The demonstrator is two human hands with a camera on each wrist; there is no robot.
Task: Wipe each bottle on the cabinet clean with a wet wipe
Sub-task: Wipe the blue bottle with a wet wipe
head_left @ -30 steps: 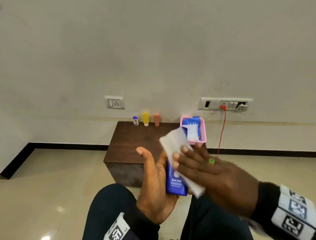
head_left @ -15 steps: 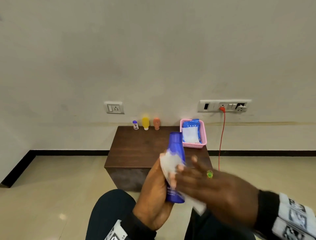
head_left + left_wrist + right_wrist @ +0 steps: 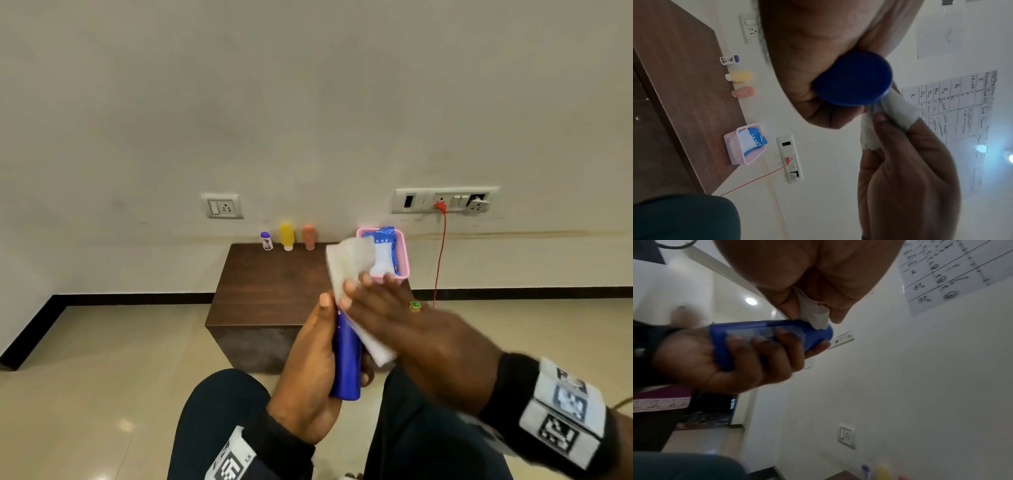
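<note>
My left hand [image 3: 308, 359] grips a tall blue bottle [image 3: 347, 359] upright above my lap, fingers curled round its body [image 3: 764, 331]. My right hand [image 3: 394, 308] pinches a white wet wipe [image 3: 349, 260] and presses it against the bottle's upper part, hiding the top. The left wrist view shows the bottle's round end [image 3: 853, 79] with the wipe [image 3: 898, 110] beside it. Three small bottles stand at the back of the brown cabinet [image 3: 274, 287]: white with a purple cap [image 3: 266, 241], yellow [image 3: 286, 236] and orange [image 3: 309, 237].
A pink basket [image 3: 405, 253] with a blue wipe pack [image 3: 385, 240] sits on the cabinet's back right corner. A red cable [image 3: 440, 260] hangs from the wall socket beside it. My knees [image 3: 219, 411] are below the hands, on a tiled floor.
My right hand slid the wipe down the bottle, baring its top, and has now brought it back up over the top. The left hand turned the bottle, so its label no longer faces me.
</note>
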